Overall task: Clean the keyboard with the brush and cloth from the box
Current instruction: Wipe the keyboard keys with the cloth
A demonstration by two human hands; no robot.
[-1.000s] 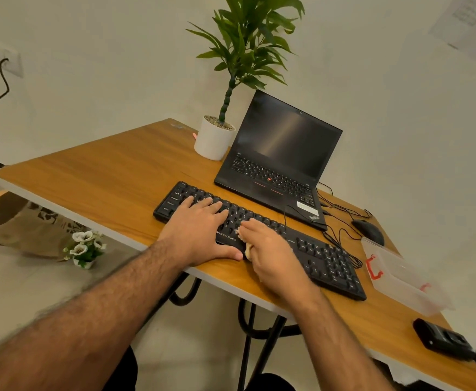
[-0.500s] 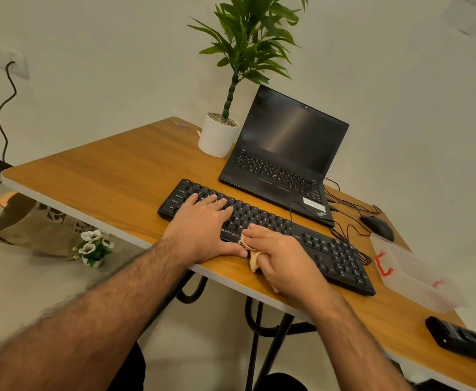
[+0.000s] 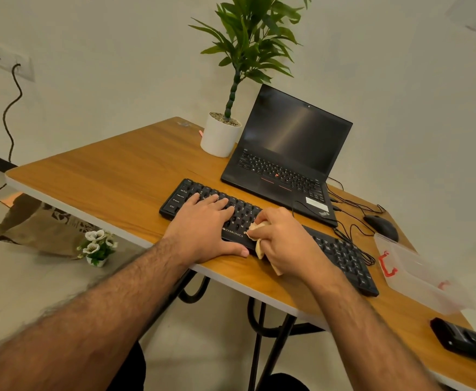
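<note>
Under the flat, straight-fingered left hand [image 3: 206, 227], black keyboard [image 3: 341, 256], just right of it right hand [image 3: 284, 244] gripping beige cloth [image 3: 259, 246] against the keys

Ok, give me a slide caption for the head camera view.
Left hand steadies the black keyboard while the right hand wipes it with a cloth.

On your wooden desk [image 3: 95, 176] an open black laptop [image 3: 287, 153] w/ dark screen sits at the back, a white potted plant [image 3: 220, 134] just to its left. A black mouse [image 3: 381, 227] lies right of the laptop, cables beside it. A black device [image 3: 465, 341] lies near the desk's front right. On the floor: a brown paper bag [image 3: 39, 224] and a small flower pot [image 3: 98, 246]. A wall socket [image 3: 2, 59] has a cord plugged in.
</note>
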